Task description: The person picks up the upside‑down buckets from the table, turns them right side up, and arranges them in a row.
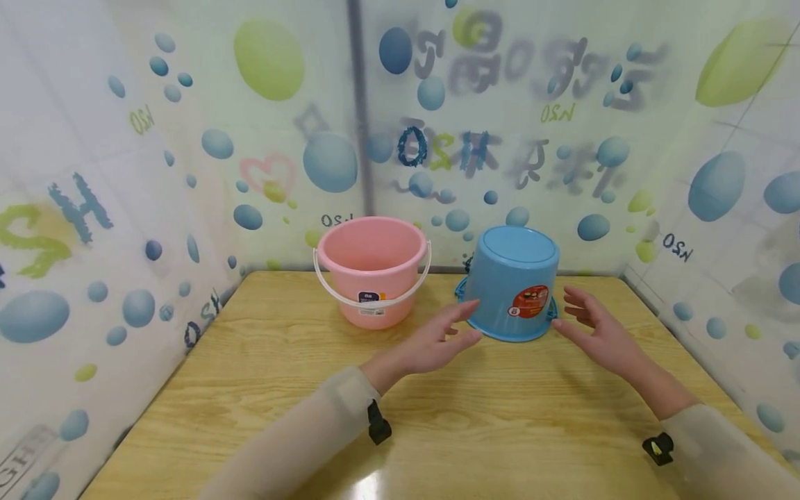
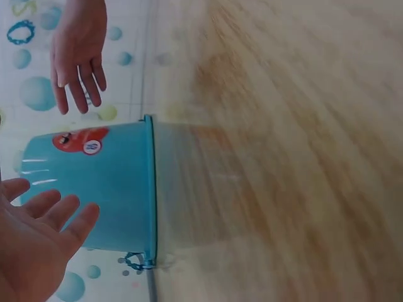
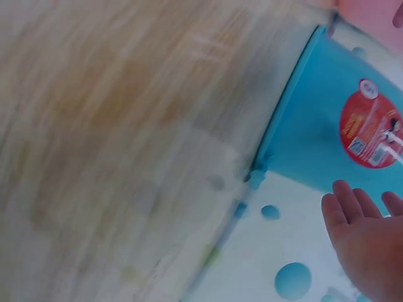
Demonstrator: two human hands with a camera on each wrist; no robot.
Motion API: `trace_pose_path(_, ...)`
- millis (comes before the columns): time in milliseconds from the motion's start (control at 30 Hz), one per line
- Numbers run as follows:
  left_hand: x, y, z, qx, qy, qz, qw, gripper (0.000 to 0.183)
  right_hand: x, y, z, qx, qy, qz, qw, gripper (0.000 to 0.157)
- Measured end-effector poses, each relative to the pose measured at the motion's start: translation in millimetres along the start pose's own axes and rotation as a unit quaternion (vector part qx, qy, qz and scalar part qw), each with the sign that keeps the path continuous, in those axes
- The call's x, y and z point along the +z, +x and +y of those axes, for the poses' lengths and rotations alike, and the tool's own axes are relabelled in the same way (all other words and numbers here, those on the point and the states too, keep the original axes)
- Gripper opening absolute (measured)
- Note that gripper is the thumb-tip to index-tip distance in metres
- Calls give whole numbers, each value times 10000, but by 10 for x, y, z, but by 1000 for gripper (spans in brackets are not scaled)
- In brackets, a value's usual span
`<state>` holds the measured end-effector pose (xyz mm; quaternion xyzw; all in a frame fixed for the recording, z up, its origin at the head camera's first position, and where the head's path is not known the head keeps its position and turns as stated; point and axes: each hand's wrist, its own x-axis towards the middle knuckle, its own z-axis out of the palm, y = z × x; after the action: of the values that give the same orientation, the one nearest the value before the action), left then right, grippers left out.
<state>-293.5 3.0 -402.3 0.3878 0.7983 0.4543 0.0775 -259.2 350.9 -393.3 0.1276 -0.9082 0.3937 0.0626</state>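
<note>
A blue bucket (image 1: 500, 285) with a red oval sticker stands upside down on the wooden table, its base facing up and its rim on the tabletop. My left hand (image 1: 440, 339) is at its left front, fingers extended towards its side. On the other side, my right hand (image 1: 598, 333) is held with fingers spread near the bucket's right side. Both palms face inward, with the blue bucket (image 2: 94, 189) between them in the left wrist view. In the right wrist view, the fingers of my right hand (image 3: 371, 245) overlap the bucket's lower edge.
A pink bucket (image 1: 375, 278) with a white handle stands upright to the left of the blue one. The wooden table (image 1: 437, 430) meets a curtain (image 1: 500, 173) printed with blue and green dots behind and on both sides.
</note>
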Motion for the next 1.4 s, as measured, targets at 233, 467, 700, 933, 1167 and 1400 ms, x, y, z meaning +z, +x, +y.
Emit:
trace_pose_path(233, 43, 212, -150, -568, 284, 164, 9978, 79, -16, 100, 148, 282, -150, -219, 9993, 90)
trace_pose_path(467, 26, 448, -304, -938, 299, 295, 9947, 87, 15, 250, 278, 456, -416, -572, 9965, 99)
trace_pose_path(700, 3, 616, -403, -1245, 222, 381, 9912, 89, 27, 365, 341, 504, -564, -682, 9948, 102)
trace_pose_path(933, -5, 678, -476, -1419, 125, 205, 9896, 93, 79, 447, 366, 422, -782, -861, 9923, 103)
trace_pose_path(1167, -1, 648, -527, -1384, 105, -65, 9903, 96, 116, 448, 343, 348, -763, -894, 9925, 102)
trace_pose_path(1400, 0, 605, -517, -1094, 14, -270, 9936, 96, 104, 368, 305, 495, -668, -993, 9916, 104)
